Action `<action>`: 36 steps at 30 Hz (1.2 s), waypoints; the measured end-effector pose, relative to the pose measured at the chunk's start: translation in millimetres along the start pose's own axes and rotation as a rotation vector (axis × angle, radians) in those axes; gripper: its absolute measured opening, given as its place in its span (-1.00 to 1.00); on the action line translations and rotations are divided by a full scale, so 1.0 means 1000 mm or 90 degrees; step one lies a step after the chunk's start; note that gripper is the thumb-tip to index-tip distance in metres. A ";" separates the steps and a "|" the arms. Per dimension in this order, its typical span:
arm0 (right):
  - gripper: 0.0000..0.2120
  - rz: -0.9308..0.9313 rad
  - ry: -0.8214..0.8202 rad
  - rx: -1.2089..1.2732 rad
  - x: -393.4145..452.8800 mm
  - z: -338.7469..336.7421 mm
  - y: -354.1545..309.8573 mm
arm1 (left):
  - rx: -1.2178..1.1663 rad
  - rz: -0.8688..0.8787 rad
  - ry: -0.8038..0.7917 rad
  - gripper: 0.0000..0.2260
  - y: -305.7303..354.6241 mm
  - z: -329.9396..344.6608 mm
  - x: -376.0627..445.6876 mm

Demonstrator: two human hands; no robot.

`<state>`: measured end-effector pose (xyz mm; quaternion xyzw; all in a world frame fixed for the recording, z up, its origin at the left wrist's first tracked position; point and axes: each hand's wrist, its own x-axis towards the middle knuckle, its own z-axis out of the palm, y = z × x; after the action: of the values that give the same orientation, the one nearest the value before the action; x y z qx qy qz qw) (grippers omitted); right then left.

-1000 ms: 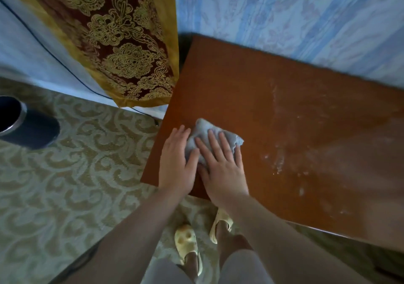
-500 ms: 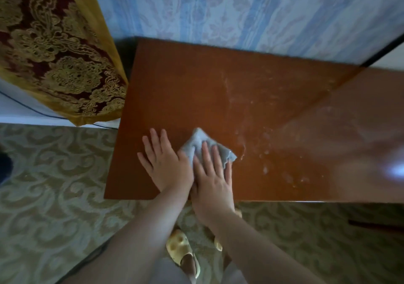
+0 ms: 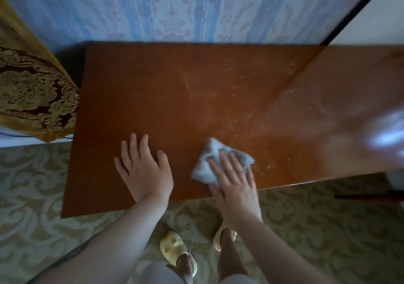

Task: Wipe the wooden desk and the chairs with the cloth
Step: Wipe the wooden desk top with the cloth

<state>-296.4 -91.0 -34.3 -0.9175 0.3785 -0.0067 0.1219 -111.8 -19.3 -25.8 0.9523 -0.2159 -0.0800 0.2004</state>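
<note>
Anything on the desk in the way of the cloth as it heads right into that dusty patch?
Nothing visible. The right hand presses the cloth flat near the front edge of the desk, and the whitish dusty smears lie on bare wood beyond and to its right. The left hand rests flat to the cloth's left, clear of that path.

Both bare forearms reach forward from the near edge of the view, side by side but apart. The left hand (image 3: 145, 170) lies flat, palm down — fingers straight and slightly spread, thumb out to the right. The right hand (image 3: 235, 178) also lies palm down, its straight fingers (image 3: 227, 161) pointing far and pressing a cloth (image 3: 203, 165) — wrist angled slightly left.
</note>
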 end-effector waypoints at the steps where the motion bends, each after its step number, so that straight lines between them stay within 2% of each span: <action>1: -0.48 0.137 0.052 0.028 0.001 0.000 0.007 | -0.017 0.014 0.002 -0.58 0.002 0.000 -0.002; 2: -0.47 0.260 0.092 0.049 0.003 0.003 0.005 | -0.038 0.029 0.003 -0.58 0.006 0.002 -0.006; 3: -0.46 0.325 0.111 0.058 0.007 0.005 -0.004 | -0.060 0.042 0.002 -0.58 0.013 0.005 -0.011; 4: -0.45 0.328 0.108 0.058 0.009 0.006 -0.014 | -0.080 0.051 -0.001 -0.56 0.022 0.009 -0.017; 5: -0.45 0.269 0.087 0.051 0.007 0.006 -0.022 | -0.095 0.056 -0.004 -0.55 0.032 0.014 -0.023; 8: -0.48 -0.047 0.027 -0.014 -0.008 0.000 0.002 | -0.083 0.073 -0.023 -0.57 0.055 0.026 -0.036; 9: -0.48 -0.071 0.026 -0.015 -0.012 -0.004 0.022 | -0.064 0.075 -0.026 -0.58 0.057 0.028 -0.038; 10: -0.48 -0.022 0.044 0.002 -0.015 -0.006 0.040 | -0.046 0.074 -0.026 -0.59 0.057 0.030 -0.038; 13: -0.48 0.393 0.175 0.104 -0.010 -0.006 0.065 | -0.010 0.067 -0.023 -0.60 0.058 0.033 -0.038; 14: -0.47 0.485 0.190 0.108 -0.004 -0.004 0.057 | -0.002 0.068 -0.023 -0.60 0.059 0.034 -0.038; 15: -0.45 0.513 0.187 0.108 0.003 -0.004 0.045 | 0.004 0.069 -0.023 -0.60 0.061 0.034 -0.038; 16: -0.45 0.471 0.170 0.105 0.006 -0.005 0.031 | 0.009 0.072 -0.021 -0.60 0.061 0.035 -0.038; 19: -0.47 0.062 0.054 0.035 -0.003 -0.004 0.028 | 0.021 0.075 -0.012 -0.61 0.061 0.034 -0.037; 20: -0.47 0.007 0.047 0.027 -0.007 -0.007 0.043 | 0.023 0.074 -0.013 -0.61 0.061 0.033 -0.038; 21: -0.48 0.053 0.086 0.035 -0.010 -0.007 0.058 | 0.027 0.075 -0.015 -0.61 0.061 0.034 -0.038; 23: -0.50 0.354 0.214 0.098 -0.010 -0.009 0.077 | 0.032 0.074 -0.017 -0.61 0.060 0.035 -0.038; 24: -0.50 0.495 0.236 0.134 -0.006 -0.008 0.077 | 0.034 0.073 -0.016 -0.61 0.060 0.035 -0.038; 25: -0.48 0.565 0.228 0.146 0.000 -0.009 0.068 | 0.034 0.074 -0.013 -0.61 0.060 0.035 -0.038; 26: -0.46 0.556 0.195 0.135 0.005 -0.010 0.055 | 0.034 0.076 -0.009 -0.61 0.059 0.036 -0.038; 27: -0.44 0.475 0.149 0.108 0.007 -0.010 0.040 | 0.031 0.077 -0.004 -0.62 0.059 0.036 -0.037; 30: -0.48 -0.011 0.000 0.013 0.006 -0.011 0.019 | 0.022 0.076 0.008 -0.58 0.060 0.035 -0.037; 31: -0.51 -0.128 -0.038 -0.008 0.011 -0.017 0.027 | 0.025 0.077 0.008 -0.57 0.060 0.034 -0.037; 32: -0.51 -0.169 -0.076 -0.014 0.021 -0.022 0.041 | 0.028 0.079 0.006 -0.57 0.060 0.034 -0.037; 33: -0.50 -0.133 -0.102 -0.008 0.030 -0.027 0.056 | 0.030 0.078 0.004 -0.58 0.060 0.034 -0.037; 34: -0.49 -0.015 -0.085 0.023 0.035 -0.030 0.069 | 0.032 0.074 0.002 -0.59 0.060 0.034 -0.037; 36: -0.47 0.300 0.028 0.078 0.032 -0.030 0.081 | 0.038 0.065 -0.004 -0.60 0.061 0.035 -0.038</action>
<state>-332.6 -175.0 -25.7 -0.7944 0.5836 -0.0207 0.1672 -176.8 -64.9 -29.3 0.9452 -0.2673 -0.0662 0.1752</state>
